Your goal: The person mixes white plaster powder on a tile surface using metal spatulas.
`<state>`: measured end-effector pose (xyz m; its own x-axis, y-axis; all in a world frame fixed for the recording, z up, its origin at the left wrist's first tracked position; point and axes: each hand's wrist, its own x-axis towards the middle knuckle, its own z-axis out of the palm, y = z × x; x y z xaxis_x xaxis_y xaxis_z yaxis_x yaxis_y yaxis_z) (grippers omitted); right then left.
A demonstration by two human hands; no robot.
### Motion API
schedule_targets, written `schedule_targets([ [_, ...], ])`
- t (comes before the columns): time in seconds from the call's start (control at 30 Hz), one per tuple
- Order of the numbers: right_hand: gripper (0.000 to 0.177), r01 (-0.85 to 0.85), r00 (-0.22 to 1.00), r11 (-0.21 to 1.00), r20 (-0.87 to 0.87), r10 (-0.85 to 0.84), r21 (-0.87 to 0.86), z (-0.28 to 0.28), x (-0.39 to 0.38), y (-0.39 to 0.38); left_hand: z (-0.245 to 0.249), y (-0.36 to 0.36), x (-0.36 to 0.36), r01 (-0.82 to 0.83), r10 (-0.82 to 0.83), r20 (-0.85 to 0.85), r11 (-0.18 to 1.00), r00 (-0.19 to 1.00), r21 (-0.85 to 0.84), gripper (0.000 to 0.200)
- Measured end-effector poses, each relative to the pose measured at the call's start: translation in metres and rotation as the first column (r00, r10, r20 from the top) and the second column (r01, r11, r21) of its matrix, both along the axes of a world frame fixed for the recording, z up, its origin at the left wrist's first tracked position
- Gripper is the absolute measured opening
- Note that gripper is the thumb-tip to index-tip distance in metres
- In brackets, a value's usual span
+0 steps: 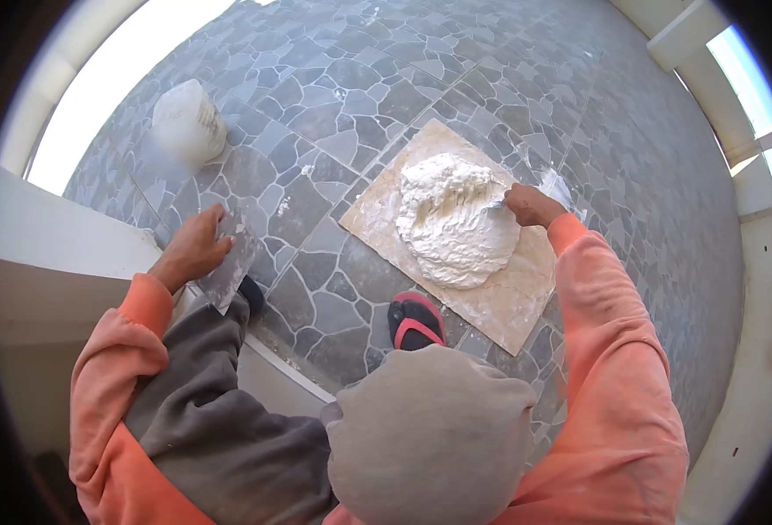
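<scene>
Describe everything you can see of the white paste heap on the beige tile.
The white paste heap is a thick, wet-looking mound, like plaster, with a rough, lumpy top and smoother, spread lower edge. It lies on the middle of a beige tile set on the stone-pattern floor. The right hand, gripping a metal tool, meets its right edge.

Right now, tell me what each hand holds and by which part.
Left hand grips a flat grey trowel by its top edge. Right hand grips a small spatula; its handle is hidden.

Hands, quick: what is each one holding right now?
Left hand: closed on a flat grey trowel.
Right hand: closed on a scraper at the white plaster.
</scene>
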<state>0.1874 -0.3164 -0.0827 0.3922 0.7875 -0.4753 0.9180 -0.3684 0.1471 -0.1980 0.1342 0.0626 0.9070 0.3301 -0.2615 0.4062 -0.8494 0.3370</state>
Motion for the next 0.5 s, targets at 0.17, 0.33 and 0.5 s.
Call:
schedule_targets([
  [0.17, 0.020, 0.029, 0.992, 0.975, 0.112, -0.055, 0.222, 0.019, 0.016, 0.002, -0.006, 0.002, 0.004, -0.011, 0.010, -0.029, 0.999, 1.000, -0.033, 0.035],
  [0.33, 0.021, 0.025, 1.000, 0.998, -0.016, -0.026, -0.052, 0.004, 0.000, 0.001, -0.002, 0.000, 0.002, 0.024, -0.024, 0.029, 1.000, 0.999, 0.004, 0.035],
  [0.5, 0.023, 0.125, 0.983, 0.987, 0.120, -0.137, 0.101, 0.007, 0.023, -0.008, -0.008, 0.005, 0.001, 0.007, -0.007, -0.009, 1.000, 1.000, -0.024, 0.035],
])
